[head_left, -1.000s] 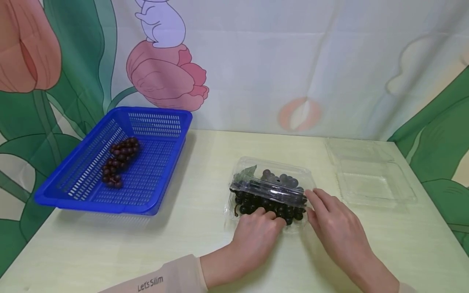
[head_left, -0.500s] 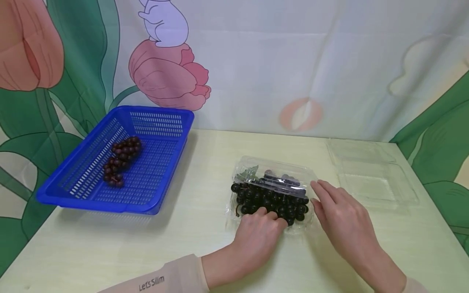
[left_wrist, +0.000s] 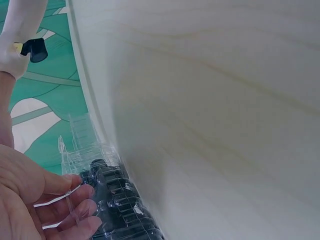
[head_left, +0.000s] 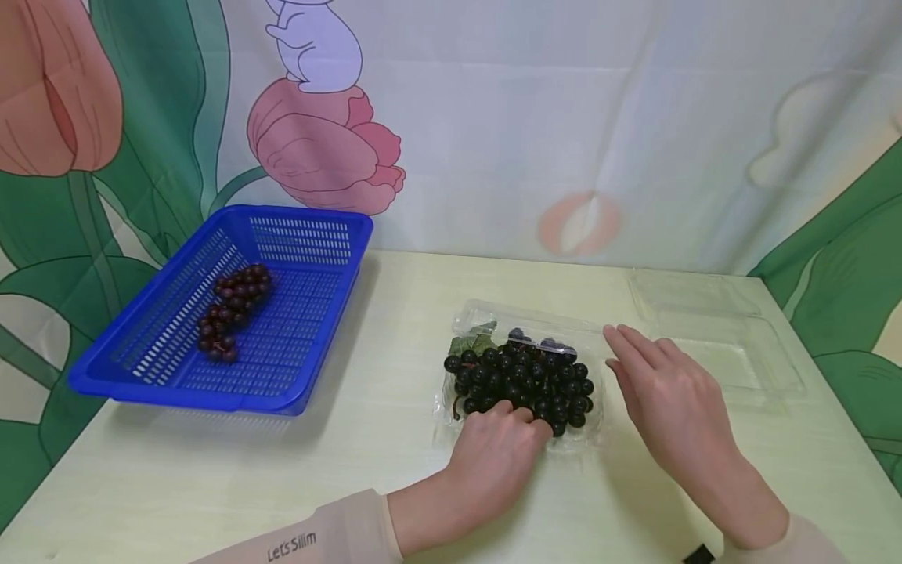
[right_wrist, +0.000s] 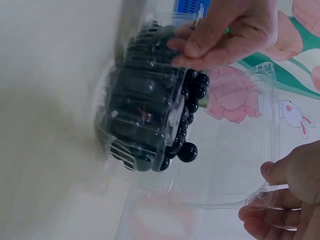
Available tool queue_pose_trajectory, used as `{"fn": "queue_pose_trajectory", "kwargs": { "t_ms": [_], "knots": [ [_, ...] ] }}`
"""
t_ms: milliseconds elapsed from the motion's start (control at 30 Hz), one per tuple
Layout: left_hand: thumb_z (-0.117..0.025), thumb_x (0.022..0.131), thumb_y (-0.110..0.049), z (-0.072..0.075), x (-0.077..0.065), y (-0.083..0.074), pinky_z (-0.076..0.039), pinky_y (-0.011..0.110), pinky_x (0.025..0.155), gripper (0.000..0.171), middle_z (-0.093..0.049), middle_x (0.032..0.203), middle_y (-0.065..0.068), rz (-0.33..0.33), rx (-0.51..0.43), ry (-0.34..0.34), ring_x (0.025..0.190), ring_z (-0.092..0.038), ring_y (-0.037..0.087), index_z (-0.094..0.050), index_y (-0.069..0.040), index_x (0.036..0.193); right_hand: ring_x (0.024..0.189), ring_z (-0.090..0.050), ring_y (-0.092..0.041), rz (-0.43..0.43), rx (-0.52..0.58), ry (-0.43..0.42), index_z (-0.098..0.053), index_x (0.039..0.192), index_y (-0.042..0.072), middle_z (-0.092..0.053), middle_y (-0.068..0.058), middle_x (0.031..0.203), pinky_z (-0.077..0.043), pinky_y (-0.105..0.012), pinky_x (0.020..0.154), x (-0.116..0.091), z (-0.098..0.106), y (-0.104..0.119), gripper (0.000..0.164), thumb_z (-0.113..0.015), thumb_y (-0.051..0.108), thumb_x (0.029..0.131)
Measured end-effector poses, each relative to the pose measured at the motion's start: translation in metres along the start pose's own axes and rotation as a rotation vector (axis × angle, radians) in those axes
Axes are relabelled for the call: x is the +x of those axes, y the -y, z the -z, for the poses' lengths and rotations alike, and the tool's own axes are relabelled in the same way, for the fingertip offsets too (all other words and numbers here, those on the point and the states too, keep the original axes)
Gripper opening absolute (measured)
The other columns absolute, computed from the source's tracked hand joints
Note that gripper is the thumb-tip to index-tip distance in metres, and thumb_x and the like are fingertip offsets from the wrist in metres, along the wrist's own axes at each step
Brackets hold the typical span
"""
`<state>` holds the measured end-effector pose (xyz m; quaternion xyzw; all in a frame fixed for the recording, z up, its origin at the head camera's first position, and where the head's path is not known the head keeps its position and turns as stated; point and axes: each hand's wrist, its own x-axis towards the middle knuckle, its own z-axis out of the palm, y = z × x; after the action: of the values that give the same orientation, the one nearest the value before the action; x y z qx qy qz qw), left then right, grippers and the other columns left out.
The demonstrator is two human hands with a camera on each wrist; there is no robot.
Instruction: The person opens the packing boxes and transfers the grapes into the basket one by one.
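A clear plastic clamshell box (right_wrist: 142, 107) holds a bunch of black grapes (head_left: 524, 376) with a green leaf (head_left: 472, 342) at its left end. My left hand (head_left: 496, 458) pinches the box's near rim, thumb and fingers around the clear edge in the left wrist view. With thumb and fingertips, my right hand (head_left: 672, 399) grips a corner tab of the raised lid (right_wrist: 235, 155). That lid stands tilted up behind the fruit, leaving the grapes uncovered from the front.
To the left stands a blue slotted basket (head_left: 303, 313) with a bunch of dark red grapes (head_left: 232, 309) inside. A second clear clamshell box (head_left: 719, 352) lies unfolded at the back right of the table (head_left: 409, 313). A printed cloth (head_left: 479, 141) hangs behind.
My right hand has moved up and away with the lid, swinging it back off the grapes. The left hand has stayed on the box's near rim.
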<state>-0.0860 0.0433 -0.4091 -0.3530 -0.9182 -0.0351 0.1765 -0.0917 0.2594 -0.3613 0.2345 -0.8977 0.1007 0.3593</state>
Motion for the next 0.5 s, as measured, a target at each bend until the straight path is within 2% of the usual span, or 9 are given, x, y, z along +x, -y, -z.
{"fn": "queue_pose_trajectory", "kwargs": {
  "t_ms": [200, 333, 433, 500],
  "knots": [
    [-0.074, 0.088, -0.01, -0.001, 0.001, 0.0, -0.033, 0.024, 0.04, 0.018, -0.068, 0.075, -0.006, -0.003, -0.01, -0.011, 0.06, -0.052, 0.01, -0.079, -0.027, 0.088, 0.084, -0.068, -0.037, 0.007, 0.001, -0.009, -0.069, 0.129, 0.001, -0.073, -0.018, 0.118, -0.057, -0.048, 0.062, 0.012, -0.001, -0.007, 0.045, -0.077, -0.006, 0.085],
    [-0.073, 0.089, -0.009, -0.002, 0.002, 0.0, -0.034, 0.025, 0.04, 0.017, -0.068, 0.074, -0.006, -0.001, -0.014, -0.023, 0.059, -0.052, 0.01, -0.078, -0.025, 0.083, 0.088, -0.071, -0.038, -0.005, 0.023, 0.005, -0.069, 0.13, 0.001, -0.072, -0.018, 0.119, -0.058, -0.055, 0.079, 0.02, -0.002, -0.011, 0.044, -0.076, -0.007, 0.087],
    [-0.073, 0.089, -0.009, -0.002, 0.003, 0.0, -0.036, 0.025, 0.04, 0.018, -0.068, 0.075, -0.006, 0.004, -0.015, -0.027, 0.058, -0.052, 0.01, -0.077, -0.024, 0.082, 0.091, -0.071, -0.038, -0.008, 0.04, 0.019, -0.068, 0.131, 0.002, -0.072, -0.018, 0.119, -0.058, -0.055, 0.077, 0.026, -0.004, -0.013, 0.044, -0.075, -0.007, 0.088],
    [-0.073, 0.088, -0.009, -0.001, 0.003, 0.0, -0.038, 0.026, 0.04, 0.018, -0.068, 0.076, -0.006, 0.006, -0.007, -0.028, 0.059, -0.053, 0.011, -0.077, -0.025, 0.082, 0.092, -0.071, -0.038, -0.008, 0.049, 0.031, -0.068, 0.132, 0.002, -0.072, -0.017, 0.119, -0.059, -0.053, 0.07, 0.03, -0.005, -0.014, 0.045, -0.075, -0.007, 0.088]
  ]
}}
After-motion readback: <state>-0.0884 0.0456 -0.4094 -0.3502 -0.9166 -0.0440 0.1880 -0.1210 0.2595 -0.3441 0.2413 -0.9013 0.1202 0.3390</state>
